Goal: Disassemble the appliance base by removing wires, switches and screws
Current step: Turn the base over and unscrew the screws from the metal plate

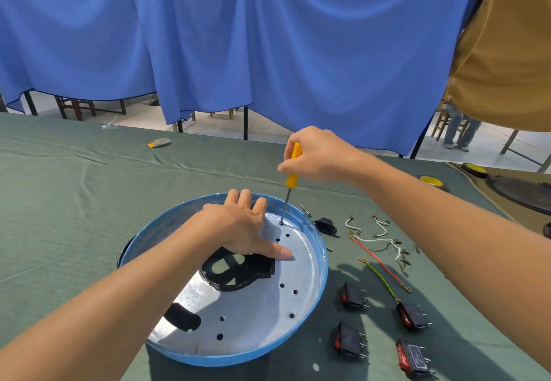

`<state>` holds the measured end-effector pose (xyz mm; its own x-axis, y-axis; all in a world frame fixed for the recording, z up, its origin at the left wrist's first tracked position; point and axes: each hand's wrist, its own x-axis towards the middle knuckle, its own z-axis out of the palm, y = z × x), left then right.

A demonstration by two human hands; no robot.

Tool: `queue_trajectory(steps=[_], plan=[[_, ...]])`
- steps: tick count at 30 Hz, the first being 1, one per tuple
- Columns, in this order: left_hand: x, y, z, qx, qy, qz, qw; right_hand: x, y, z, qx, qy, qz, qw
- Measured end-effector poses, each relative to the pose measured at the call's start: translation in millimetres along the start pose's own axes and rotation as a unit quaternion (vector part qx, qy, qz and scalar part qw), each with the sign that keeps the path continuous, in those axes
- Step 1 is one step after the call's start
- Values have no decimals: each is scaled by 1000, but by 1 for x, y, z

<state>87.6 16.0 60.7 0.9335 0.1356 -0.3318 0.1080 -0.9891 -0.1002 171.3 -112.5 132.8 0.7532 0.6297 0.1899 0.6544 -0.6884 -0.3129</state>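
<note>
While the left hand [238, 225] lies flat with fingers spread and pushes down inside the round, blue-edged appliance base [253, 303], the right hand [319, 157] is curled tight round the yellow handle of a screwdriver [290, 183]. The screwdriver stands almost straight up with its tip near the far edge inside the base, maybe on a small screw, but that spot is too tiny to tell. The base rests on a green cloth [89, 201], with loose wires [377, 258] and four black and red switches [353, 295] lying to its right.
</note>
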Motion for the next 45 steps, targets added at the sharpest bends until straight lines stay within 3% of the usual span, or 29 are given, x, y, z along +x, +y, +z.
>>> queue_trajectory(steps=[8,11,17,21,24,28,32,42,45], plan=[[-2,1,-1,-4,-3,-4,1000,0,-1,-2,-18,2,29,999],[-3,1,-1,-8,1,-4,1000,-4,-2,-4,60,-26,5,998],[-8,-5,-7,-28,6,20,999,-9,1,-11,115,-90,14,989],[-6,-13,-16,-45,86,63,993,-7,-1,-4,-5,-24,-15,1000],[1,-13,-15,-97,161,110,976,-8,-3,-3,18,-10,-39,999],[12,-10,-5,-149,184,130,963,-12,-4,-11,25,-66,-48,996],[20,-12,-1,-183,200,123,955,-14,-2,-5,-10,-27,-35,999],[23,-1,4,-232,225,86,943,-27,7,-12,106,-77,-95,987],[24,0,5,-231,234,91,940,-30,13,-13,160,-60,-103,980]])
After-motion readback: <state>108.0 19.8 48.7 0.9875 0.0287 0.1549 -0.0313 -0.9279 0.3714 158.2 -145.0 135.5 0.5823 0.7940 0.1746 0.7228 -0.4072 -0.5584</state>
